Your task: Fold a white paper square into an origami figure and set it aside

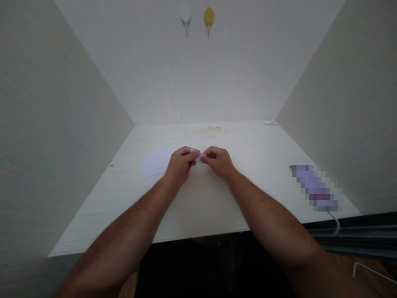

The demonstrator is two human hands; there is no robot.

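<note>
My left hand [181, 163] and my right hand [218, 160] meet at the middle of the white table [198, 207]. Both pinch a small folded piece of pale paper [200, 157] between fingertips and thumbs, just above the tabletop. Most of that paper is hidden by my fingers. A few loose sheets of pale paper [153, 163] lie flat on the table just left of my left hand.
White walls close in the table on the left, back and right. A small folded paper figure [269, 122] sits at the back right corner. A blurred-out flat object [316, 188] with a white cable lies at the right. Two hooks [197, 15] hang on the back wall. A stain [211, 129] marks the table's far side.
</note>
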